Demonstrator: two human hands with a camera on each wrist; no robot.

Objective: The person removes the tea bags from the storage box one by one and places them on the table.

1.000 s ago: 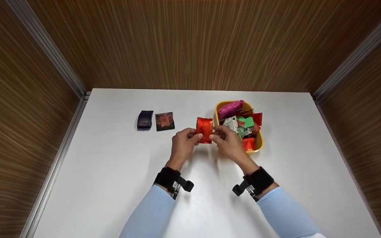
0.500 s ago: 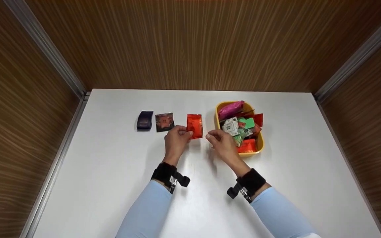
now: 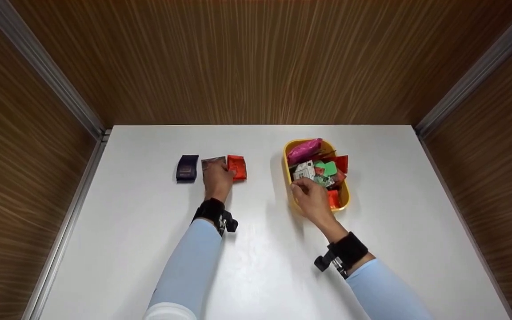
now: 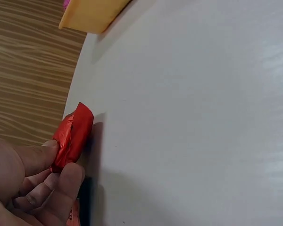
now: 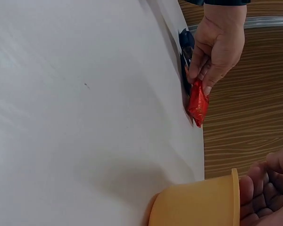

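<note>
My left hand (image 3: 218,180) pinches a red foil sachet (image 3: 237,167) by its near left edge, thumb on one face and fingers on the other. In the left wrist view the sachet (image 4: 74,135) stands tilted close over the white table. Partly hidden behind that hand lies a dark square packet (image 3: 214,161), and left of it a dark purple sachet (image 3: 187,167). My right hand (image 3: 313,198) hovers at the near left rim of a yellow basket (image 3: 347,200), fingers loosely curled with nothing in them. The basket holds a pink packet (image 3: 305,151), a green piece (image 3: 330,168) and several other wrappers.
The white table (image 3: 256,266) is bounded by a wood-grain panel (image 3: 256,62) at the back and more panels left and right. A red packet (image 3: 342,162) sticks out over the basket's right rim.
The right hand has let go of the red sachet and drawn back over the basket's edge. My left hand has carried the sachet leftward, beside the dark square packet.
</note>
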